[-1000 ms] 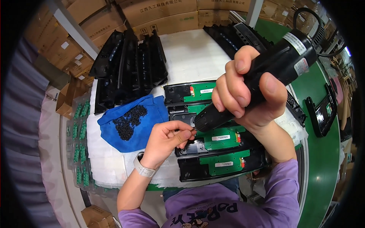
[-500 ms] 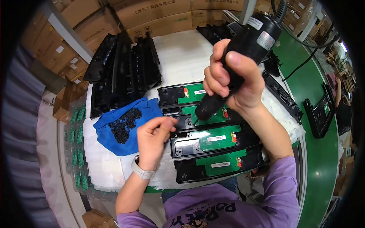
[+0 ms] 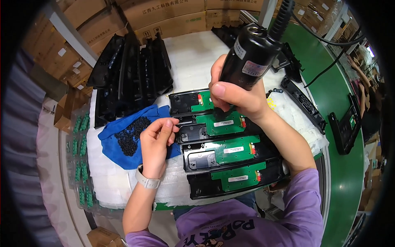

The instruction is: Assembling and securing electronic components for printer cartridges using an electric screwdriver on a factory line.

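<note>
On the white-covered table [image 3: 191, 57] lie four long black plastic housings [image 3: 201, 188] bearing green circuit boards [image 3: 231, 151], long axes running left to right. Above them leans the black cylindrical electric screwdriver [image 3: 247, 61], cable end up and right, nose down and left. The right hand [image 3: 242, 96] wraps it; the left hand's [image 3: 157, 136] thumb and forefinger meet, contents indiscernible.

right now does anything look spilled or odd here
Yellow specks near the right hand look odd: bright dots against the white sheet, too small to identify. The black bits lie loose, but on the blue cloth, so they don't look spilled.
</note>
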Available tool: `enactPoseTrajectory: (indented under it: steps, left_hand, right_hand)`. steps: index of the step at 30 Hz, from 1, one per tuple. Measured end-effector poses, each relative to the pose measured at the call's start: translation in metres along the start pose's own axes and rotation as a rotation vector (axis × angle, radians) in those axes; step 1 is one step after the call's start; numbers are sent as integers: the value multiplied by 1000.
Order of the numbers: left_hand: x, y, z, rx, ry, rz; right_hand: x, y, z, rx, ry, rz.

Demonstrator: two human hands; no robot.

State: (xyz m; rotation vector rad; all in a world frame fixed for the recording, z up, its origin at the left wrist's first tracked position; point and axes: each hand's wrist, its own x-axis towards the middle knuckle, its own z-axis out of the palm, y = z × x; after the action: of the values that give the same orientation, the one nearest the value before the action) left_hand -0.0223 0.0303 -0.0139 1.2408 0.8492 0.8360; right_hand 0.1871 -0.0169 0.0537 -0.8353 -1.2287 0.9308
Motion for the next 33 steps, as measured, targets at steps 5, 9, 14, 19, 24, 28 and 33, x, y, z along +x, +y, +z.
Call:
enactPoseTrajectory:
  steps: [5,9,14,19,24,28,33]
  left_hand:
    - [6,-10,-2,27,-34,2]
    - [6,-10,-6,-11,-70,-81]
    - [6,-4,-6,-112,-90,-119]
    - [-3,5,-2,-173,-129,-110]
    - [-16,5,9,-121,-367,-129]
    - [-18,4,11,-66,-369,-140]
    - [-17,1,12,-71,-323,-147]
  right_hand:
    - [4,2,8,-40,-29,15]
    - [1,-3,6,-15,-41,35]
    - [-1,2,5,-126,-67,-143]
    - [-8,-16,-5,364,-174,-112]
    - [-9,-20,0,524,-130,-240]
    - [-9,-14,4,662,-58,-247]
    - [-12,-15,6,530,-36,-199]
